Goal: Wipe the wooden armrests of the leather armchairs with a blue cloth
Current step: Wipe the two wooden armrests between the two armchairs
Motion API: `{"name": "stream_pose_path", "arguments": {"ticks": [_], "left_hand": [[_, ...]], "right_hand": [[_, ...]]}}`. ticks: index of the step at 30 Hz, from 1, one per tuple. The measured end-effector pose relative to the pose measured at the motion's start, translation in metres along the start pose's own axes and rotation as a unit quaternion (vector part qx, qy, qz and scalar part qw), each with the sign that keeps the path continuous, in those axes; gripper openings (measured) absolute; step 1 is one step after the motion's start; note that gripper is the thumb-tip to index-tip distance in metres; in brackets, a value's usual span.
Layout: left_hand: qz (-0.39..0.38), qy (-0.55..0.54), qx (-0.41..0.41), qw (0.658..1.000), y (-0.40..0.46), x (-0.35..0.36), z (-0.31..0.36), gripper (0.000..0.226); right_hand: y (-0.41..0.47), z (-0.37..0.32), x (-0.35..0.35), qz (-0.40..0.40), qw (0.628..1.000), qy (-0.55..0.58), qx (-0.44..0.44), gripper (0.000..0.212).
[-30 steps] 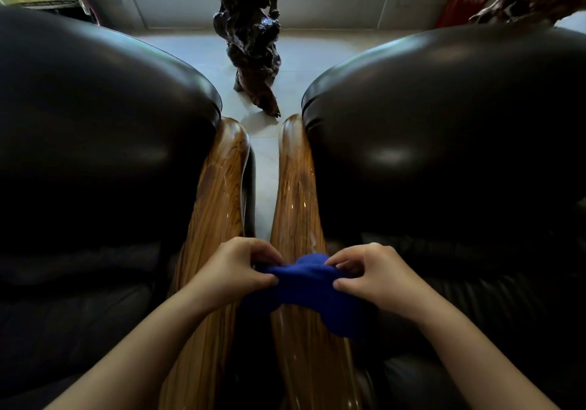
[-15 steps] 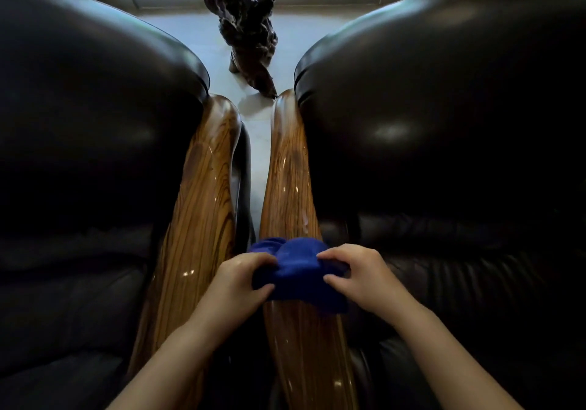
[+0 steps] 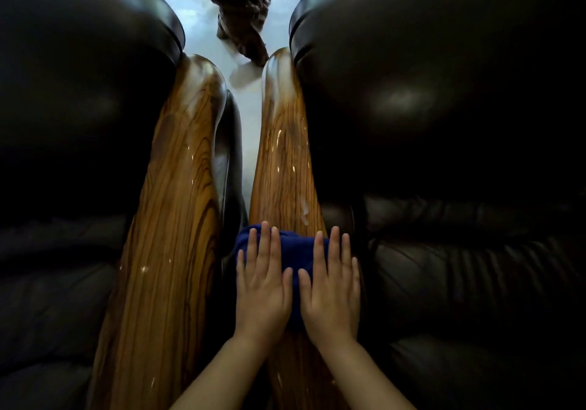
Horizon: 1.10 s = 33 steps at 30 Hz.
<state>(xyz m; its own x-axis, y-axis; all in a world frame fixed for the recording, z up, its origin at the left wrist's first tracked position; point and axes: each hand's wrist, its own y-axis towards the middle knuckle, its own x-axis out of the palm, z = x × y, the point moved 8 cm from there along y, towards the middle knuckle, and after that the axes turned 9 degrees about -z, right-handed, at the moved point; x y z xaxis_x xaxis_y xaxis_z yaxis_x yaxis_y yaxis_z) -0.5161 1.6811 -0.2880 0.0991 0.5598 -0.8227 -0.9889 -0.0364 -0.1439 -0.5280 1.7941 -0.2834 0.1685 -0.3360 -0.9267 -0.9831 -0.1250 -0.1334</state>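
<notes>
Now both palms lie flat, fingers spread: left hand (image 3: 262,286) and right hand (image 3: 331,289) side by side, pressing the blue cloth (image 3: 295,252) onto the right armchair's wooden armrest (image 3: 283,162).

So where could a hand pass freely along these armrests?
Free: the right armrest beyond the blue cloth, and the whole left armrest. Crowded: under the left hand and right hand, flat on the cloth.
</notes>
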Motion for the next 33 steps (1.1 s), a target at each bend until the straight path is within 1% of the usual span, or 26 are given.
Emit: {"name": "stream_pose_path", "arguments": {"ticks": [6,9,11,12,14,15,17,21,24,26,31,33], "left_hand": [[0.029,-0.017,-0.014,0.999,0.048,-0.015,-0.003,0.061],[0.025,-0.017,-0.014,0.999,0.082,-0.031,0.003,0.063],[0.025,0.0,-0.002,1.0,0.08,-0.039,0.006,0.066],[0.017,-0.001,0.019,1.0,0.072,-0.039,0.007,0.066],[-0.031,-0.013,0.057,0.998,0.051,-0.028,0.006,0.062],[-0.059,-0.018,0.061,0.996,0.044,-0.021,0.002,0.06],[-0.093,-0.013,0.049,0.994,0.05,-0.014,-0.006,0.061],[-0.107,0.018,0.059,0.992,0.103,-0.026,-0.001,0.07],[-0.129,0.005,0.058,0.99,0.149,-0.037,-0.001,0.072],[-0.142,0.001,0.053,0.989,0.177,-0.044,-0.001,0.074],[-0.162,0.012,0.016,0.987,0.232,-0.054,0.001,0.076],[-0.163,0.004,0.006,0.987,0.247,-0.058,0.001,0.077]], "right_hand": [[0.066,-0.015,-0.007,-0.026,0.998,0.008,-0.049,0.06],[0.103,-0.018,-0.017,-0.044,0.997,0.011,-0.07,0.06],[0.097,-0.016,-0.027,-0.025,0.997,0.006,-0.078,0.061],[0.087,-0.016,-0.028,-0.016,0.995,0.017,-0.093,0.06],[0.064,-0.016,-0.02,-0.037,0.99,0.046,-0.131,0.06],[0.059,-0.014,-0.013,-0.06,0.987,0.056,-0.138,0.061],[0.064,-0.009,-0.002,-0.096,0.987,0.054,-0.121,0.065],[0.107,-0.017,-0.007,-0.107,0.984,0.079,-0.122,0.063],[0.147,-0.023,-0.012,-0.127,0.981,0.1,-0.107,0.061],[0.174,-0.026,-0.015,-0.134,0.982,0.084,-0.102,0.06],[0.23,-0.029,-0.029,-0.134,0.985,-0.002,-0.11,0.06],[0.246,-0.031,-0.032,-0.146,0.984,-0.001,-0.107,0.06]]}}
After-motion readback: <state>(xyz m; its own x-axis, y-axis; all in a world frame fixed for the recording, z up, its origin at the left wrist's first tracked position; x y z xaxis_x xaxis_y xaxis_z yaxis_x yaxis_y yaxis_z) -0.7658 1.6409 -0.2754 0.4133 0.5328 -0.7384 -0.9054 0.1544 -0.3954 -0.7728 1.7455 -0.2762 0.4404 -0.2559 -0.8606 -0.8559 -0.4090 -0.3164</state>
